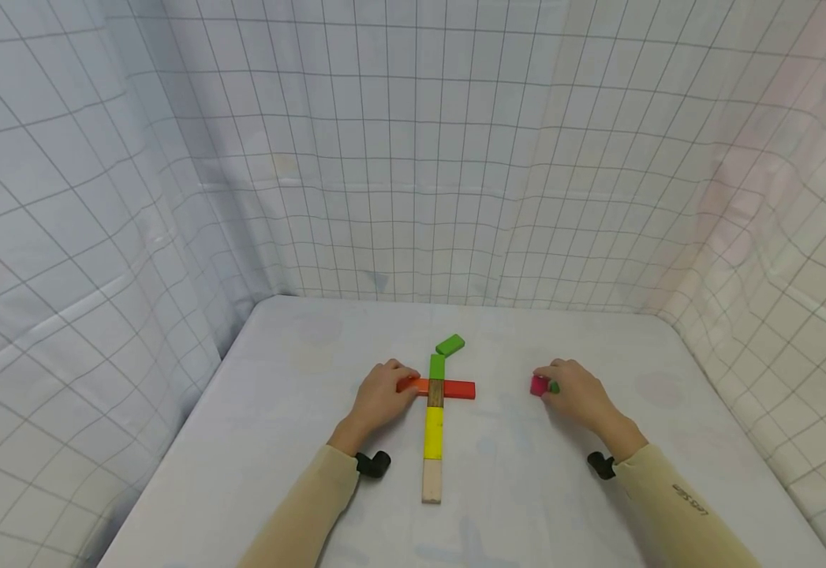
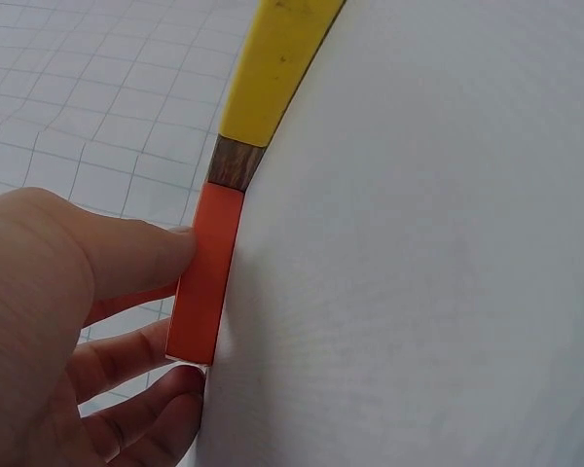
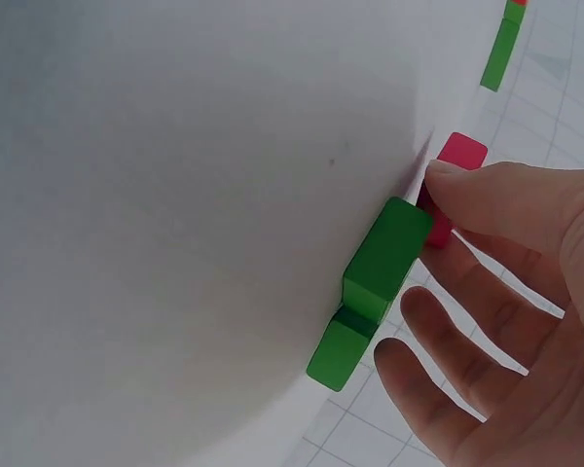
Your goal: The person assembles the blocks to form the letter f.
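Sleeves (image 1: pixel 306 505) are lying nearest. Fingers of the left hand (image 1: pixel 383 394) are pinching the orange block (image 2: pixel 212 263), at nine o'clock from brown (image 1: pixel 435 394); those of the right hand (image 1: pixel 581 394) are pinching the pink block (image 3: pixel 464 151), well off at three. Light, level pressure is probably serving best.

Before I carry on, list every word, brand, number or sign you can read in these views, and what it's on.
"Let's Slim", as best it reads, small and slanted: on the right sleeve.
Yellow block: a few small dark marks, too small to tell what they are.
No other text is readable in any view.
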The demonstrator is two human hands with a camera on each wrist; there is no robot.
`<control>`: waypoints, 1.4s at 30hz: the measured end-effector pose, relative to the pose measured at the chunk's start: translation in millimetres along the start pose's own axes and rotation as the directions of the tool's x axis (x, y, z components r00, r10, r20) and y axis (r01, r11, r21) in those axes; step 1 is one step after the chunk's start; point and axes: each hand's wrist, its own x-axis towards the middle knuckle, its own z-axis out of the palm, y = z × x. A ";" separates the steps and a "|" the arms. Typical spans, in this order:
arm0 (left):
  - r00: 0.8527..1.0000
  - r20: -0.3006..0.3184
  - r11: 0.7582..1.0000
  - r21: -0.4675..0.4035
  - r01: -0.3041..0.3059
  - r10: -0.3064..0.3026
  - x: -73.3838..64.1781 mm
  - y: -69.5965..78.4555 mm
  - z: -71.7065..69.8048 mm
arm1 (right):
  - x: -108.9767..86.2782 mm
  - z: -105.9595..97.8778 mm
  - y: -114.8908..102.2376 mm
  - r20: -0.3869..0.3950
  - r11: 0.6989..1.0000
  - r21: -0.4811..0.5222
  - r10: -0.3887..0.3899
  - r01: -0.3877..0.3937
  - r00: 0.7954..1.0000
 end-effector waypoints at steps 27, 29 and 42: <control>1.000 -0.001 1.000 0.014 0.000 0.000 -0.1 1.8 0.8 | 29.0 6.0 -7.6 -0.044 0.995 0.099 0.017 -0.013 0.999; 1.000 0.004 1.000 0.014 0.006 -0.006 -0.9 2.7 0.5 | 30.2 6.2 -8.7 -0.043 0.994 0.110 0.026 -0.022 0.999; 1.000 0.007 1.000 0.014 0.008 -0.009 -0.4 4.0 -1.6 | 48.7 3.6 -16.5 -0.021 0.989 0.143 0.049 -0.045 0.999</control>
